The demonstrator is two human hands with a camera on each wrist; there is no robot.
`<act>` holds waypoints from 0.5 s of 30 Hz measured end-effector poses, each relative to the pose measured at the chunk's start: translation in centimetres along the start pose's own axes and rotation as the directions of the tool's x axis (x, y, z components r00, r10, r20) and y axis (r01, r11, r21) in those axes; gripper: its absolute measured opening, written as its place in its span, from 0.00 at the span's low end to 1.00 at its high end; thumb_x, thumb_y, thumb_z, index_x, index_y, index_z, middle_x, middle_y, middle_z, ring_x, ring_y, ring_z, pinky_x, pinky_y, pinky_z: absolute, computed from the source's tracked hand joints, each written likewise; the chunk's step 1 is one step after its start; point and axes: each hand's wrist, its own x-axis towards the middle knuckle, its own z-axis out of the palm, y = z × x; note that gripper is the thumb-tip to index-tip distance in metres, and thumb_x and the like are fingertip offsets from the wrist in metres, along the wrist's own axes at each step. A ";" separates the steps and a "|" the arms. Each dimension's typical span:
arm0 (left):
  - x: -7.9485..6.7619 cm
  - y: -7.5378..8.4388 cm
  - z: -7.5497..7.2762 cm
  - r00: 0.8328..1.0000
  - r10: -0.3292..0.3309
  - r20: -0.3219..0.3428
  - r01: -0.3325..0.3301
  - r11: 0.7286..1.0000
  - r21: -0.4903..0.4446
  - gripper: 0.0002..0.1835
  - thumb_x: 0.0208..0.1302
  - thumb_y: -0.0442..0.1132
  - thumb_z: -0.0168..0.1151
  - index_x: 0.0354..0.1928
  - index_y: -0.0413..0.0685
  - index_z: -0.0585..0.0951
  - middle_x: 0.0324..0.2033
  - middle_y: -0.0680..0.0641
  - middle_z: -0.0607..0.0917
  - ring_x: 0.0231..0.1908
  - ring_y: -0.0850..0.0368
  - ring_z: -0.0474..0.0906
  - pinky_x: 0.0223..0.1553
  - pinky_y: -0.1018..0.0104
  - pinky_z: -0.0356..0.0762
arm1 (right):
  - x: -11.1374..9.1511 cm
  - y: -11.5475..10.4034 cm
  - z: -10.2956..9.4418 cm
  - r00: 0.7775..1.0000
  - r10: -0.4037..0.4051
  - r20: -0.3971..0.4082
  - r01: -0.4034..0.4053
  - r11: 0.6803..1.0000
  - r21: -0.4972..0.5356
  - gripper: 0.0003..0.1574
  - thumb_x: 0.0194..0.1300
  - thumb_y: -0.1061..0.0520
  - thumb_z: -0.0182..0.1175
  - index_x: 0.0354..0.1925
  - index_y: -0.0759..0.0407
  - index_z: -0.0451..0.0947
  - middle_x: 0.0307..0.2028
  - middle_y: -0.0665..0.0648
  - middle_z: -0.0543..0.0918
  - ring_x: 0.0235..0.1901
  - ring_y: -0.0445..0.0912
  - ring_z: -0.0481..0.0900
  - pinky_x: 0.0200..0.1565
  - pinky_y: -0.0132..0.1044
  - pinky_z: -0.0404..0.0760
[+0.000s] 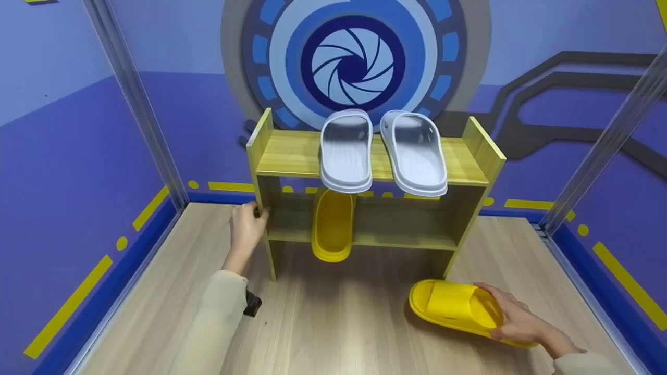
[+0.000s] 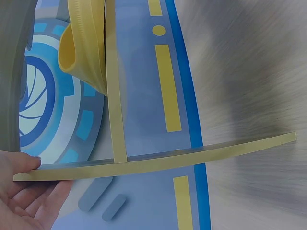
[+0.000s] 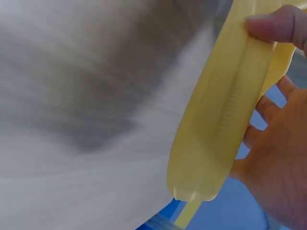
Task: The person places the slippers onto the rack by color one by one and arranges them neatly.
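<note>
My left hand [image 1: 247, 229] grips the left side panel of a small wooden shoe rack [image 1: 294, 156]. In the left wrist view the thumb lies on one face of the panel [image 2: 158, 163] and the fingers on the other. At the front right, my right hand [image 1: 518, 317] holds a yellow slipper [image 1: 453, 304] by its heel end, its toe pointing left towards the rack. The right wrist view shows the thumb against one edge of this slipper [image 3: 216, 129]. Another yellow slipper [image 1: 333, 229] rests on the lower shelf, its heel jutting over the front edge.
Two pale grey slippers, a left one [image 1: 346, 156] and a right one [image 1: 417, 156], sit side by side on the top shelf. The rack stands on a wood-grain surface [image 1: 333, 323], with a blue patterned wall [image 1: 187, 120] behind it. Metal posts [image 1: 135, 104] rise at the corners.
</note>
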 end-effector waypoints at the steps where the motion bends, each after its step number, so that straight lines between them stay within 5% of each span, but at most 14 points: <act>1: 0.0 0.0 0.0 1.000 0.001 -0.001 -0.001 1.000 -0.001 0.09 0.54 0.34 0.59 0.21 0.35 0.77 0.19 0.42 0.78 0.19 0.50 0.70 0.21 0.57 0.68 | 0.1 -0.3 0.1 1.000 -0.006 0.000 0.006 1.000 0.003 0.63 0.32 0.45 0.66 0.65 0.52 0.48 0.61 0.64 0.57 0.55 0.60 0.56 0.46 0.69 0.49; 15: 0.0 -0.1 0.1 1.000 0.022 -0.006 -0.022 1.000 0.002 0.09 0.54 0.34 0.59 0.21 0.34 0.77 0.19 0.41 0.78 0.20 0.50 0.71 0.22 0.56 0.69 | 1.4 -3.9 0.7 0.983 -0.142 -0.119 0.145 0.989 0.019 0.63 0.32 0.49 0.68 0.65 0.50 0.48 0.58 0.57 0.61 0.51 0.53 0.60 0.47 0.63 0.58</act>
